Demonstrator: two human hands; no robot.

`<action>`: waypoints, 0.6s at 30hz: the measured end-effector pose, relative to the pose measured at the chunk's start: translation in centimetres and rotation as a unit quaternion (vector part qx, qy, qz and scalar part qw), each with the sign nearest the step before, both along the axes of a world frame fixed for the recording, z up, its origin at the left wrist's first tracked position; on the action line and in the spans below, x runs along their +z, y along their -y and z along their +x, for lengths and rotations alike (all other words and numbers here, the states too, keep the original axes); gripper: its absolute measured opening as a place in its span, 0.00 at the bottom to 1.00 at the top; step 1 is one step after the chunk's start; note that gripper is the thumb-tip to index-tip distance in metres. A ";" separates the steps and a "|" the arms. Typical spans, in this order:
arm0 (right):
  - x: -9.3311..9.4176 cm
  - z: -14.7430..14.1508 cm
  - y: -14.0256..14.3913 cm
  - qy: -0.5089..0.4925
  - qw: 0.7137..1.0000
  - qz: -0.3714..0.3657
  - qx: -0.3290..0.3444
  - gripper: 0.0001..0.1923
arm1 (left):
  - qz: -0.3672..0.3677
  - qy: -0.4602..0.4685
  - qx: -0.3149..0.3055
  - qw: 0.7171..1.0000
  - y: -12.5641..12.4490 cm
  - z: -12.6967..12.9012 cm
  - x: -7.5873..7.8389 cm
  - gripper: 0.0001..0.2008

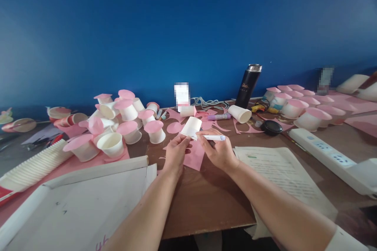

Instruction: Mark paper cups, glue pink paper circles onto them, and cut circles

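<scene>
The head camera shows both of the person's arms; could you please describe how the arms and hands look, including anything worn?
Both forearms are bare from the bottom edge to the wrists. The left hand and right hand wear no gloves, and no rings, watch or bracelets show. A bit of white sleeve shows at the right arm's elbow. The left arm shows no sleeve.

A heap of pink-lidded cups (118, 125) lies well left of the fingers, a cup stack (38, 164) nearer that edge. A black flask (248, 85) stands beyond them to the right, a purple marker (218, 117) just past them, a power strip (326, 157) far right.
</scene>
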State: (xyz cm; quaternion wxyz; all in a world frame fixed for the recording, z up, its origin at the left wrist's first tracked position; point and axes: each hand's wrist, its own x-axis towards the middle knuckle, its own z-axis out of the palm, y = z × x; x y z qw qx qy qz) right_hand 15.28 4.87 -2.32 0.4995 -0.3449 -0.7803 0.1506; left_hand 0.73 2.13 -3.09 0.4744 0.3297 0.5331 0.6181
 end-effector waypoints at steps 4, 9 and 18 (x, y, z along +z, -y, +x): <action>0.0 -0.1 0.1 -0.007 1.000 0.005 -0.007 0.09 | 0.011 -0.057 -0.009 0.998 0.0 -0.1 -0.2 0.13; 0.2 0.0 0.1 0.009 1.000 -0.001 -0.016 0.09 | 0.015 -0.081 -0.013 0.996 -0.1 -0.1 -0.6 0.13; 0.4 0.3 -0.4 -0.021 0.996 0.048 -0.067 0.09 | 0.019 -0.085 -0.013 0.996 0.1 0.0 -0.3 0.12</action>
